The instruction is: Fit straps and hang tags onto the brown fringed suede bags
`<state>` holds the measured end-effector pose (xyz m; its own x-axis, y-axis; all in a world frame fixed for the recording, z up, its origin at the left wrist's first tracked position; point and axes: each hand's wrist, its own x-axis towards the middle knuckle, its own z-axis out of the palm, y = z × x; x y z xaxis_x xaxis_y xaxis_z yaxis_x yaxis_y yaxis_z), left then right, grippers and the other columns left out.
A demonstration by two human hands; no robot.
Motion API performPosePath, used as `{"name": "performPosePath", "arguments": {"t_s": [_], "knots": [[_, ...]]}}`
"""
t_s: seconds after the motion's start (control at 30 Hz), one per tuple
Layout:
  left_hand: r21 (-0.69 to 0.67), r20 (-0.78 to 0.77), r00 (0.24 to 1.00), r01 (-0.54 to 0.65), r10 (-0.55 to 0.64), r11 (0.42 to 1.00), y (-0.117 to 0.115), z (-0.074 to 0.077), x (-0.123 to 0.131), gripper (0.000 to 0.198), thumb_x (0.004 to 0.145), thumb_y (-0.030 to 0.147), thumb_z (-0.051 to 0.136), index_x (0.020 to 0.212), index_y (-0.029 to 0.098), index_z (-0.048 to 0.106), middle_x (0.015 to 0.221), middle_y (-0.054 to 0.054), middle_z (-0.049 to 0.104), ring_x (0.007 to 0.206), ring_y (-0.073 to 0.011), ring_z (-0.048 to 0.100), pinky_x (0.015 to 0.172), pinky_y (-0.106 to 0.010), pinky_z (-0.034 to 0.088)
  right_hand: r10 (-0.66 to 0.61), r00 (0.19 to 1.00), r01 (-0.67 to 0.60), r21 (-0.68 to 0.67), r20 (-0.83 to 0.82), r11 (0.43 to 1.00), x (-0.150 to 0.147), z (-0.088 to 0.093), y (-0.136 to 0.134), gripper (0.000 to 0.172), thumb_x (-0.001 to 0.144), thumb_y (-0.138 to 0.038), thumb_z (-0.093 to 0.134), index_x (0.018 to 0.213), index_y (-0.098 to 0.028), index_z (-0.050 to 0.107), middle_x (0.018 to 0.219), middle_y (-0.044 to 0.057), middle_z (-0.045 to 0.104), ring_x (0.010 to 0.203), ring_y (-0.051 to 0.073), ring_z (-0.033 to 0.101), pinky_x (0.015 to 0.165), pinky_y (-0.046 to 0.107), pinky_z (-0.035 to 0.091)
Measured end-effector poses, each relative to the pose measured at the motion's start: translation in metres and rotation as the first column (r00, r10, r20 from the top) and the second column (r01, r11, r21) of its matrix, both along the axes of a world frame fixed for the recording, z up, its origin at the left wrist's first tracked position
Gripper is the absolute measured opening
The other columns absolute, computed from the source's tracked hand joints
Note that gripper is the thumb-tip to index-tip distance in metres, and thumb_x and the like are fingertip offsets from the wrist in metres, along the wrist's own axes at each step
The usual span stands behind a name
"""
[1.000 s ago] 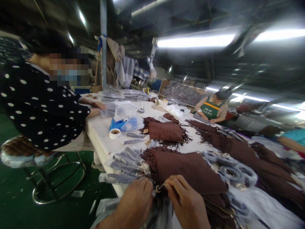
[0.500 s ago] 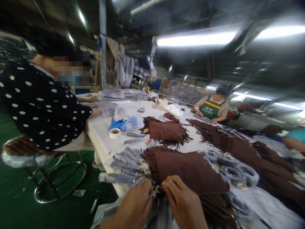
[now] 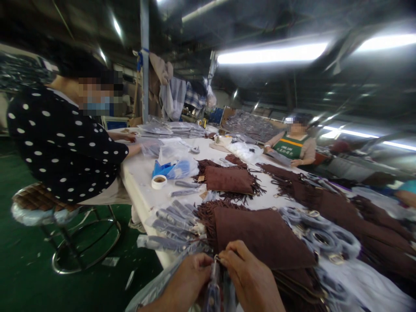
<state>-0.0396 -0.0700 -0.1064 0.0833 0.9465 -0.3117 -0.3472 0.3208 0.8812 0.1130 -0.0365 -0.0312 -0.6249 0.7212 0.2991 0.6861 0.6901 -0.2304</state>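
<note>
Between the hands | glossy plastic-wrapped strip | small curved metal hook

Stacked bags lie left of coiled straps

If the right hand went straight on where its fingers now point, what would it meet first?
The right hand would probably meet the left hand first, past the small metal hook between them; the depth is hard to judge.
</note>
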Motion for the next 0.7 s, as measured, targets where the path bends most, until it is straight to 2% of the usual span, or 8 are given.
{"name": "performPosePath", "arguments": {"t_s": [0.13,0.23,0.4,0.57,0.7], "knots": [[-0.044,0.086,0.996,0.044,-0.040,0.998,-0.001,0.014,0.002,0.044,0.066,0.052,0.076,0.089,0.016,0.064,0.058,-0.001,0.065,0.050,-0.0161,0.061,0.046,-0.021,0.041,0.006,1.000,-0.006,-0.002,-0.004,1.000,0.000,0.000,0.001,0.030,0.096,-0.019,0.038,0.095,-0.026,0.068,0.096,0.003,0.061,0.074,0.012,0.062,0.065,0.019,0.046],[-0.053,0.158,0.987,0.031,-0.022,0.998,-0.005,0.021,0.004,0.049,0.070,0.056,0.071,0.098,0.017,0.062,0.057,-0.001,0.065,0.046,-0.0147,0.059,0.043,-0.020,0.041,0.004,0.999,-0.004,-0.011,0.033,1.000,0.001,-0.001,0.001,0.031,0.096,-0.018,0.038,0.097,-0.027,0.067,0.097,0.003,0.061,0.073,0.012,0.063,0.064,0.019,0.046],[-0.074,0.183,0.981,-0.058,0.071,0.996,-0.005,0.015,0.010,0.052,0.076,0.065,0.061,0.095,0.017,0.058,0.053,-0.002,0.063,0.036,-0.0132,0.052,0.035,-0.019,0.036,0.006,1.000,-0.006,0.001,0.008,1.000,0.002,-0.002,0.001,0.031,0.094,-0.017,0.038,0.095,-0.027,0.067,0.096,0.003,0.061,0.071,0.011,0.062,0.063,0.018,0.046],[-0.027,0.241,0.957,-0.156,0.158,0.987,0.003,0.009,0.008,0.040,0.072,0.051,0.072,0.083,0.017,0.055,0.057,0.000,0.062,0.042,-0.0122,0.055,0.040,-0.020,0.039,-0.014,1.000,0.014,0.026,-0.010,1.000,0.000,-0.003,-0.001,0.029,0.093,-0.016,0.040,0.092,-0.027,0.067,0.095,0.002,0.061,0.070,0.011,0.062,0.060,0.018,0.045],[-0.005,0.161,0.970,-0.186,0.184,0.983,0.005,0.007,0.007,0.035,0.073,0.048,0.071,0.080,0.017,0.056,0.059,-0.001,0.062,0.047,-0.0136,0.057,0.043,-0.020,0.039,-0.008,1.000,0.007,0.037,0.012,0.999,-0.001,-0.005,-0.001,0.028,0.094,-0.015,0.039,0.091,-0.026,0.065,0.096,0.002,0.061,0.072,0.011,0.063,0.060,0.018,0.045]]}}
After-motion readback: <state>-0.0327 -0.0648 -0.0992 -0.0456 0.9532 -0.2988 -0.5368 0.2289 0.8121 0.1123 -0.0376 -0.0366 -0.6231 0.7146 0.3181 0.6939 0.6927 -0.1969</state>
